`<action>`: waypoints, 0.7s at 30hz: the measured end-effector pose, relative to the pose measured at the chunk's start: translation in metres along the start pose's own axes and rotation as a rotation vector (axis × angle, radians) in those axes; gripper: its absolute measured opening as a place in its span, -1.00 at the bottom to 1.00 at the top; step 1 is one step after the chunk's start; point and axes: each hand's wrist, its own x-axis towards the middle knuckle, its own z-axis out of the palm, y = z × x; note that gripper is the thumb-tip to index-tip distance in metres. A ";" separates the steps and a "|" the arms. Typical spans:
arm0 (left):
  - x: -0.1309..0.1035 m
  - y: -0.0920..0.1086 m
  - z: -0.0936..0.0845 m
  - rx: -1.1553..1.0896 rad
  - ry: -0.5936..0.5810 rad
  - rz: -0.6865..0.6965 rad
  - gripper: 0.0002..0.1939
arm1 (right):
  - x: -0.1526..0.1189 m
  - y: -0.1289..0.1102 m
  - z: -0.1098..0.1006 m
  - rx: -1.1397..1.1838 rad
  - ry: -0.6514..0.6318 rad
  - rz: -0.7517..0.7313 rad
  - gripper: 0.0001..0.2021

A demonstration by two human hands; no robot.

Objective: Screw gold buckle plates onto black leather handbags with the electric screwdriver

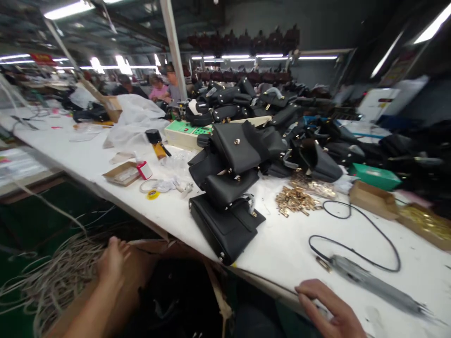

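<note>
My left hand [113, 258] is over the left side of an open cardboard box [136, 270], its fingers blurred and bunched. Black bags [172, 300] lie inside that box. At the table's front edge, my right hand [327, 305] has thumb and forefinger curved toward each other; whether something small is between them is too small to tell. Beyond it on the white table [282, 249] lies a grey electric screwdriver [377, 284] with a black cord. A stack of black bags [225, 220] stands at the table's front edge, between and beyond my hands.
Gold metal fittings [296, 199] are heaped right of the stack, near a cardboard tray [373, 201] and a green box [375, 176]. Yellow tape [152, 194] lies left. Rope coils [59, 277] sit beside the box below. People [160, 89] are in the background.
</note>
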 end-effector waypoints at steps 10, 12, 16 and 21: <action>-0.239 0.013 0.088 0.166 -0.836 0.973 -0.46 | -0.045 -0.021 -0.009 0.129 -0.011 0.173 -0.79; -0.271 0.014 0.126 0.187 -0.982 0.920 -0.45 | -0.059 -0.020 -0.011 0.127 -0.016 0.179 -0.79; -0.285 0.015 0.199 0.396 -0.926 0.846 -0.48 | -0.088 -0.016 -0.029 0.097 0.005 0.168 -0.82; -0.284 0.016 0.236 0.450 -0.873 0.820 -0.74 | -0.108 0.017 -0.082 -0.124 0.262 0.143 -0.81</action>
